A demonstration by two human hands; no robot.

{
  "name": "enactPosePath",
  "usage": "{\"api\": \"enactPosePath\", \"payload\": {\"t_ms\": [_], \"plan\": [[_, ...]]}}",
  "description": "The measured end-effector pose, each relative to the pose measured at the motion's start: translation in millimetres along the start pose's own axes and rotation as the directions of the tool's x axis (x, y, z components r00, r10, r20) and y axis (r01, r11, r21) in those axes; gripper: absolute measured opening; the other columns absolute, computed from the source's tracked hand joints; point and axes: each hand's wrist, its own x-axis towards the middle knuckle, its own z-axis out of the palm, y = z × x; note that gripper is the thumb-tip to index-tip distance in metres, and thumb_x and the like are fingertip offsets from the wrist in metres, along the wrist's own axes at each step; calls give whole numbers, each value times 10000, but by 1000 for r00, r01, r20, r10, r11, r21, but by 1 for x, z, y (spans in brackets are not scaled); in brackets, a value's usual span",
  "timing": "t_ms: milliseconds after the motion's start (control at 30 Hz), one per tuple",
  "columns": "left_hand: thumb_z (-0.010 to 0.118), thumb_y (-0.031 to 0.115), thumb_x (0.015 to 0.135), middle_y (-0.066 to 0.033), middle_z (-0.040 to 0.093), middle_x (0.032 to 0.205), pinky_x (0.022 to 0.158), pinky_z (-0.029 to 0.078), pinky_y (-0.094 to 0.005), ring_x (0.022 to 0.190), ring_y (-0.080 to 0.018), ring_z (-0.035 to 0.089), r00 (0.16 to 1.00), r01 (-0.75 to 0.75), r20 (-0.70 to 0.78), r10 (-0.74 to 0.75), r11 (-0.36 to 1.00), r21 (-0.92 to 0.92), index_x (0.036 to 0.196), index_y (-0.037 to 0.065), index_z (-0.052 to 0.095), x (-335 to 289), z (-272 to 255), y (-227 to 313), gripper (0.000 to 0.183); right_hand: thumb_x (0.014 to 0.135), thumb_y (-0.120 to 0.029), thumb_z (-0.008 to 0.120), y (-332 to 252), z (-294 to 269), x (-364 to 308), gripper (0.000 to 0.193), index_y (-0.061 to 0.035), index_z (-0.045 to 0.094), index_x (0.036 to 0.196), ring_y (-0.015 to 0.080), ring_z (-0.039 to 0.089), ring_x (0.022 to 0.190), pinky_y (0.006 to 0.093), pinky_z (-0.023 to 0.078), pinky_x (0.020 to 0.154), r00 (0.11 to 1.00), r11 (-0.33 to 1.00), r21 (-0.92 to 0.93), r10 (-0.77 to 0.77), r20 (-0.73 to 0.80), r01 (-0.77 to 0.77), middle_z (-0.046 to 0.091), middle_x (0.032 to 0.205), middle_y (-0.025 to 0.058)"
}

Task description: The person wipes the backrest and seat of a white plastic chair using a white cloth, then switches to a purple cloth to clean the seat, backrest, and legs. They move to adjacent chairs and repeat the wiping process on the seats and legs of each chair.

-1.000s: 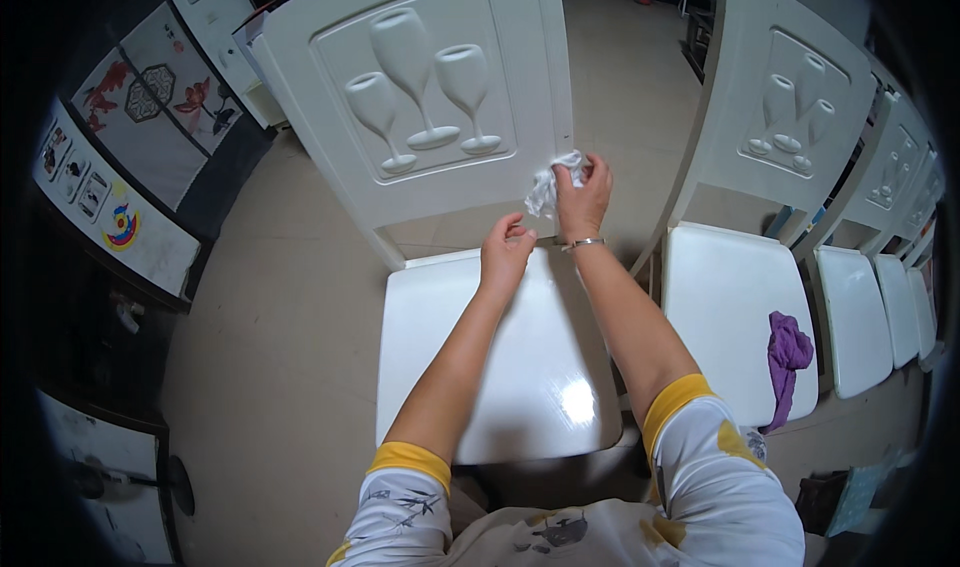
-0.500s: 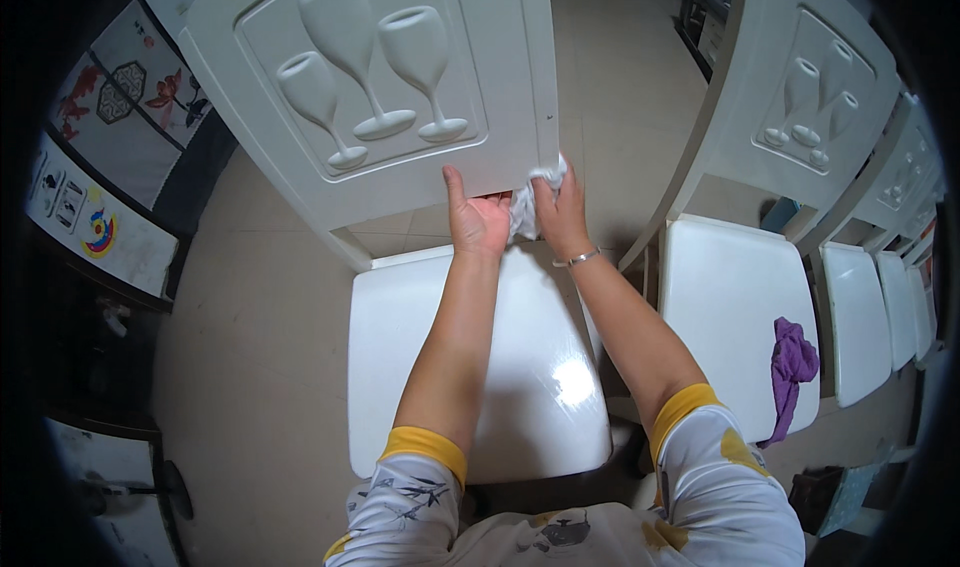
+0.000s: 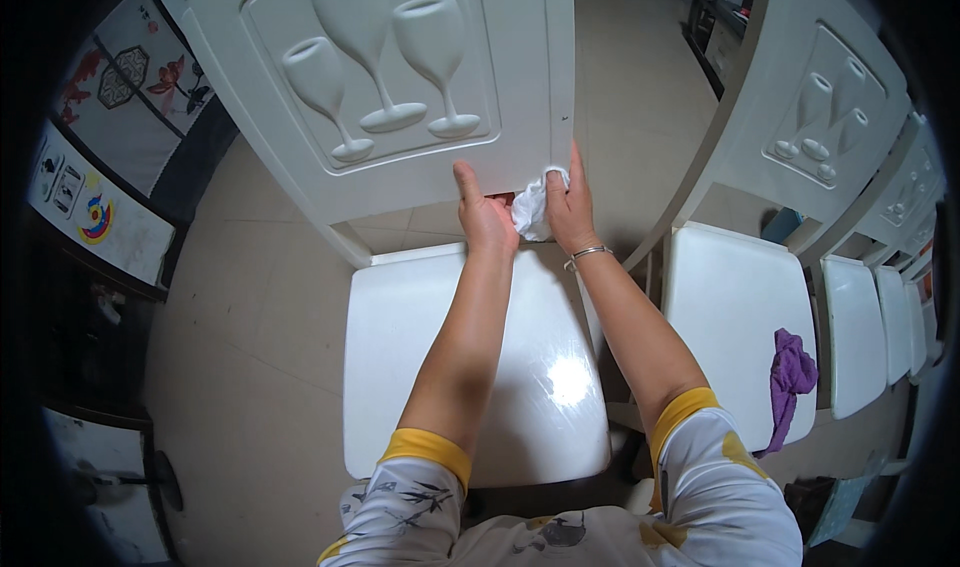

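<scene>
A white chair stands in front of me, its backrest (image 3: 540,117) carved with three raised wine glasses and its glossy seat (image 3: 400,337) below. My right hand (image 3: 568,210) is closed on a crumpled white cloth (image 3: 533,210), pressing it at the backrest's lower right corner. Beside it, my left hand (image 3: 487,215) grips the backrest's bottom edge, thumb up in front. Its fingers reach under the edge towards the cloth and are partly hidden.
To the right stands a matching chair (image 3: 700,307) with a purple cloth (image 3: 790,375) on its seat. Several more white chairs (image 3: 858,327) line up beyond it. Dark-framed furniture with printed panels (image 3: 100,207) lies along the left, past the tiled floor (image 3: 240,317).
My left hand has shifted slightly right, closer to the cloth. The right hand with the cloth has moved a little along the backrest's corner. The whole view has shifted slightly.
</scene>
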Motion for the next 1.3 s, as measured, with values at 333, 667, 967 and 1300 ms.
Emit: {"api": "enactPosePath", "payload": {"t_ms": [333,667,967,1300], "plan": [[468,638,888,-150,454,1348,1047,380,-462,1229,-314,457,1000,-20,-19,21,1000,15,1376,15,356,0,3,-5,799,834,-188,541,14,-2,5,533,62,448,1296,352,530,1151,399,406,989,995,995,-22,96,-10,-96,546,1238,239],[551,604,868,-118,532,1227,951,465,-405,1118,-255,539,998,-46,-52,45,999,-23,1275,-12,439,-1,2,-5,747,807,-166,552,12,2,3,480,35,493,1239,316,577,1065,387,438,939,980,982,-25,188,-59,-190,599,1140,206],[533,619,872,-126,519,1240,959,458,-418,1125,-265,533,998,-40,-55,40,999,-11,1285,-8,434,-4,7,-4,757,799,-161,547,11,1,5,438,37,504,1188,304,581,1024,380,446,917,979,981,-17,193,-61,-195,602,1099,201],[534,606,879,-133,511,1257,981,443,-412,1138,-270,527,999,-34,-32,33,999,-24,1316,-13,402,-4,3,-1,770,841,-150,486,9,-2,1,498,42,438,1298,349,552,1113,396,421,969,996,991,-103,88,15,-86,575,1175,238]]}}
